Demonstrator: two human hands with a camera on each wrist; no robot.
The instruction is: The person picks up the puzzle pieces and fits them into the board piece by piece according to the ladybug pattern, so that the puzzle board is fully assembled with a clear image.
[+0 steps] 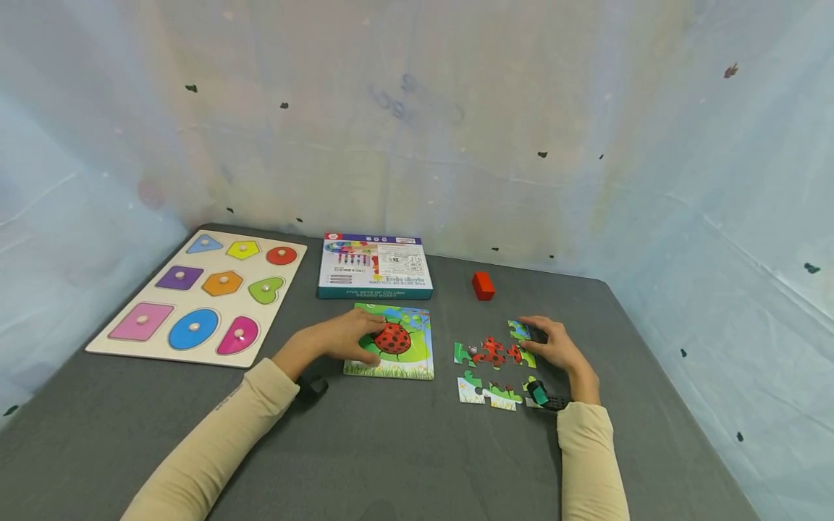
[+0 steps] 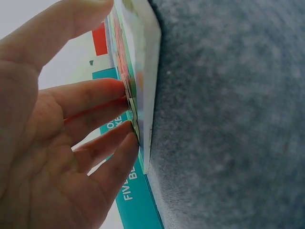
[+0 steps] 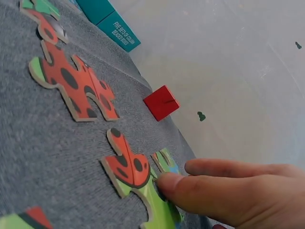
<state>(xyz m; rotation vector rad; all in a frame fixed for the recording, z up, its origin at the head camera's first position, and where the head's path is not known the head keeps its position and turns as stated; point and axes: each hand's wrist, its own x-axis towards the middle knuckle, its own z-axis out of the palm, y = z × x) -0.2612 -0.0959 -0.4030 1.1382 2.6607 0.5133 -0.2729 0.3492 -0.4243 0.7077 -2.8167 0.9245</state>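
Note:
My left hand (image 1: 344, 337) rests its fingertips on a square jigsaw board (image 1: 420, 346) picturing a red ladybug on green grass. In the left wrist view the fingers of the left hand (image 2: 71, 129) are spread and meet the board's face, the thumb near its edge. My right hand (image 1: 557, 347) is over the loose puzzle pieces at the right. Its thumb touches a red-and-green ladybug piece (image 3: 131, 164), while its fingers reach a blue-and-green piece (image 3: 164, 160) just behind. Several other pieces (image 1: 492, 352) lie in loose rows; the right wrist camera covers part of the lower row.
A shape board (image 1: 228, 302) with knobbed pieces lies at the left. Behind the jigsaw board lies a box (image 1: 374, 268) with a teal side. A small red block (image 1: 483, 286) sits behind the loose pieces. A pale sheet (image 1: 404, 123) hangs around the grey table (image 1: 391, 449).

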